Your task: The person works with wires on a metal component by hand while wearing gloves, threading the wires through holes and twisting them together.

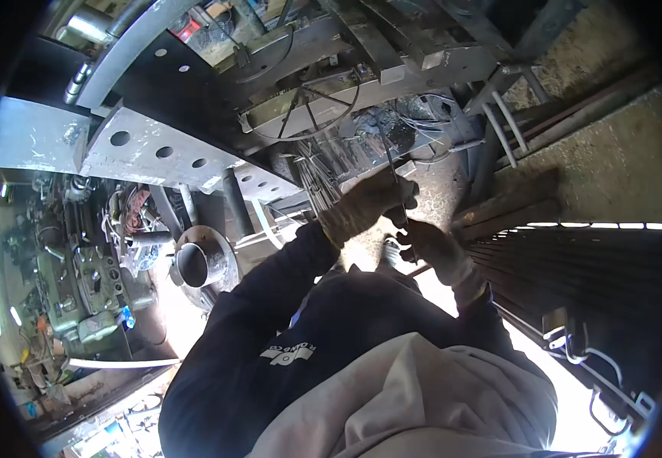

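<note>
A thin dark rod [389,150] runs away from me, its far end over the cluttered metalwork. My left hand [370,201], in a worn brownish work glove, is closed around the rod. Just nearer and to the right, my gloved right hand [431,249] is closed at the rod's near part; its fingertips are partly in shadow. Both hands are in front of my body, close together but apart. Past my left hand, a bundle of thin rods [314,174] lies beside the steel framework.
A spoked wheel rim [357,99] sits on the frame ahead. A steel beam with round holes [144,145] crosses at left, above a flanged pipe [195,263]. Greasy machinery [86,278] stands far left. Dark ribbed sheeting [598,282] and bent metal hooks [575,347] are at right.
</note>
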### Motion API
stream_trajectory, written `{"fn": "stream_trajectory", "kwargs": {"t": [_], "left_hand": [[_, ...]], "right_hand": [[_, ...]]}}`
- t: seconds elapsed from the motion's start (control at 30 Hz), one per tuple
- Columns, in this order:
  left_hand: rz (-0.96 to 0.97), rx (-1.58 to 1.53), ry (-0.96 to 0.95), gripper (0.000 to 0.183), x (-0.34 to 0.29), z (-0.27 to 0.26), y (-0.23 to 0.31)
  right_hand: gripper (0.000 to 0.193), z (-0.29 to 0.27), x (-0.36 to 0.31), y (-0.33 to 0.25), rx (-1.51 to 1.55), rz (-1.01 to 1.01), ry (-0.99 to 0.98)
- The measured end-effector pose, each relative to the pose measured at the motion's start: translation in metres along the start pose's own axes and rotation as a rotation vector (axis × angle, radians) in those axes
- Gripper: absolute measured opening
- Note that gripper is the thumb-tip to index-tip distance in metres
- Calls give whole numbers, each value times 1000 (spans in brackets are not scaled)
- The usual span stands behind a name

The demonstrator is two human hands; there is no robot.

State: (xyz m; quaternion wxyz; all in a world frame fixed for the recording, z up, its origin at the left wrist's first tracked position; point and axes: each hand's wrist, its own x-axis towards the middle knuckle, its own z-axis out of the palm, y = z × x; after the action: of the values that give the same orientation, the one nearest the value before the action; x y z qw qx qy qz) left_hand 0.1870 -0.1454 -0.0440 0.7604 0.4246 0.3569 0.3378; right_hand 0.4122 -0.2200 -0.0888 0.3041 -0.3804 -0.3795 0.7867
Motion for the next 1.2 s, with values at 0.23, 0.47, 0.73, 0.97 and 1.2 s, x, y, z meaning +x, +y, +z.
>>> {"fn": "stream_trajectory", "kwargs": {"t": [0.23,0.47,0.73,0.97,1.2], "left_hand": [[316,583,104,34,-17,-35,65],[681,1468,806,39,-10,-158,138],[342,1435,835,38,9,-201,127],[395,1361,804,35,8,-212,123],[425,1406,821,34,12,-207,124]], "right_hand": [[55,68,31,-50,-186,-123,186],[45,71,77,-99,-399,-48,347],[55,24,100,-75,-860,-261,294],[50,71,84,-109,-473,-19,345],[42,49,98,-88,-336,-137,373]]}}
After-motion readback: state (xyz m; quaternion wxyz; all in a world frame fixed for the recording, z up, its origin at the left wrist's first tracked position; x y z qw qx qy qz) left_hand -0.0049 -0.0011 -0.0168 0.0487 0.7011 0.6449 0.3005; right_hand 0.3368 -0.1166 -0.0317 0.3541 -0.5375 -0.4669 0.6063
